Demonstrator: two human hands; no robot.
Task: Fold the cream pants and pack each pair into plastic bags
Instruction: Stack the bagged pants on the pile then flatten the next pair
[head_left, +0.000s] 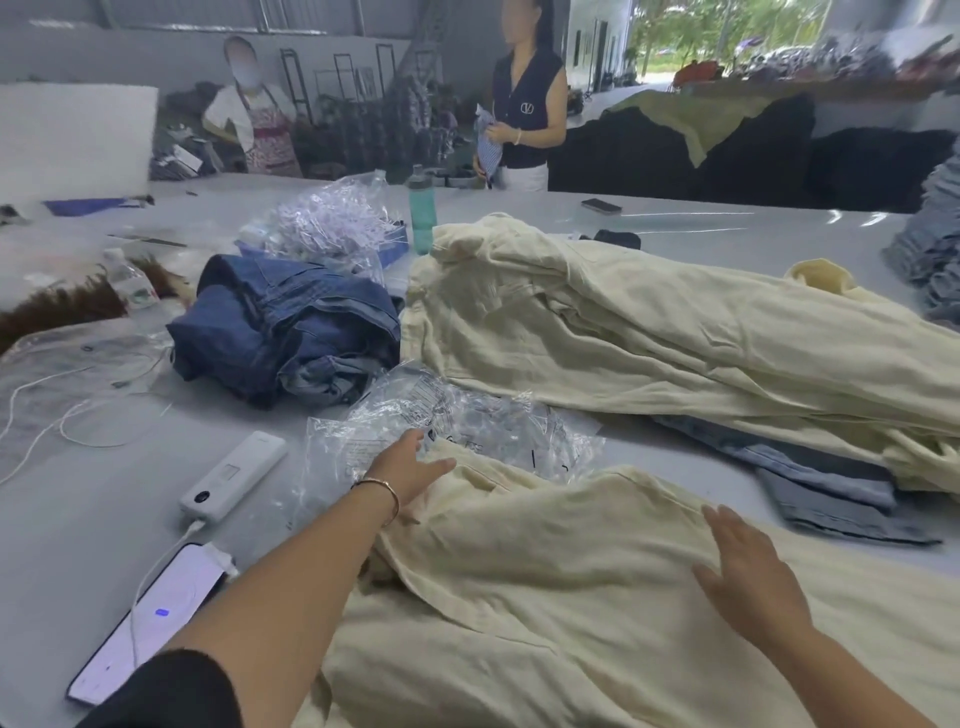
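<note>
A pair of cream pants (545, 587) lies spread on the grey table in front of me. My left hand (410, 467) rests with straight fingers on its waistband edge, next to crumpled clear plastic bags (467, 415). My right hand (748, 571) lies flat and open on the cloth at the right. A pile of more cream pants (675, 332) stretches across the table behind.
A heap of blue jeans (291, 327) sits at centre left, with grey-blue garments (831, 493) under the cream pile. A power bank (234, 475), a phone (150, 618) and white cables lie at the left. A teal bottle (422, 208) stands behind. Two people stand at the far side.
</note>
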